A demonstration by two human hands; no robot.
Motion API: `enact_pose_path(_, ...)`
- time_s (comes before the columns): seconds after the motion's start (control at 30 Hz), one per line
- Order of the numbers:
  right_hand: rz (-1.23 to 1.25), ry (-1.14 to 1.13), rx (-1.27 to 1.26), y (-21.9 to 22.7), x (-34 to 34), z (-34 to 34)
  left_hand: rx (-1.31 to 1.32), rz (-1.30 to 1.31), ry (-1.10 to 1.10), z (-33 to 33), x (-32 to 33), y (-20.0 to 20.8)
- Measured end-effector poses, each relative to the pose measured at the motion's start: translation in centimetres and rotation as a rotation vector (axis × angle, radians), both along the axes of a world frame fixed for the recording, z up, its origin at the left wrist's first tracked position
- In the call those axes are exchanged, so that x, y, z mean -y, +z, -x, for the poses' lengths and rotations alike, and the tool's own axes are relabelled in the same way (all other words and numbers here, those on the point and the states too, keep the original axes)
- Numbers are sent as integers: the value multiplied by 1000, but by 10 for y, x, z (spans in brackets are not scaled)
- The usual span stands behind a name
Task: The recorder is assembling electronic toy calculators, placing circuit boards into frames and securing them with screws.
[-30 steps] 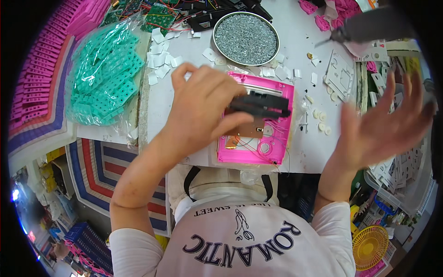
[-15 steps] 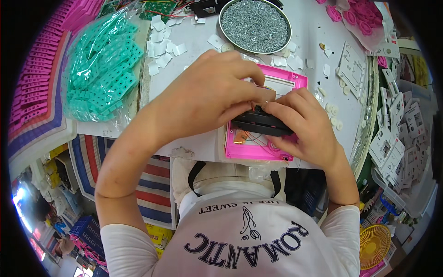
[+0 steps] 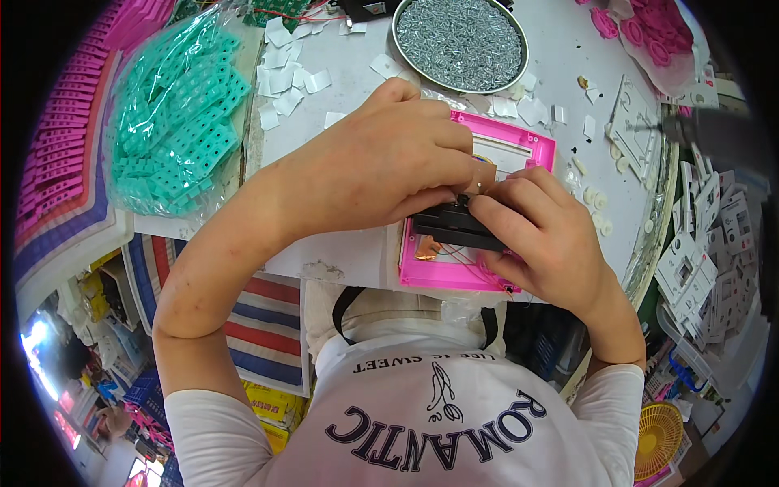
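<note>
A pink plastic frame (image 3: 519,130) lies on the white table in front of me, with thin wires and a copper-coloured patch (image 3: 427,248) inside it. Over it, a long black plastic part (image 3: 456,226) is held in my two hands. My left hand (image 3: 406,158) reaches in from above, fingertips pinched at the part's upper edge beside a small brown board (image 3: 482,174). My right hand (image 3: 540,231) grips the part's right end, thumb below and fingers above. The left fingertips are partly hidden.
A round tin of small screws (image 3: 461,40) stands beyond the frame, near scattered white paper pieces (image 3: 280,77). Bagged teal parts (image 3: 174,122) lie left. A blurred grey tool (image 3: 718,138) hangs at the right, above white plastic plates (image 3: 686,264). Pink parts (image 3: 61,122) are stacked far left.
The blurred grey tool has come into view at the right. The scene has shifted slightly in view. Both hands stay on the black part, fingers a little moved.
</note>
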State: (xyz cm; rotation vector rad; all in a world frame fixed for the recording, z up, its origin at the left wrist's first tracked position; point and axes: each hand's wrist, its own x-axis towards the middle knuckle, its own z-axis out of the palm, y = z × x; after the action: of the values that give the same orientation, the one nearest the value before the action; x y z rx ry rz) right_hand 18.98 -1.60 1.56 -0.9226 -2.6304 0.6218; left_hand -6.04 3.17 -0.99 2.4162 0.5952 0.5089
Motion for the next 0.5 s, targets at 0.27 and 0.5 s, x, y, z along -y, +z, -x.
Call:
enact_pose_path(0.27, -30, 7, -30, -1, 0, 1, 11, 185, 41, -4, -1, 4)
enact_pose_path(0.5, -21, 14, -17, -3, 1, -1, -74, 24, 3, -14, -6, 12)
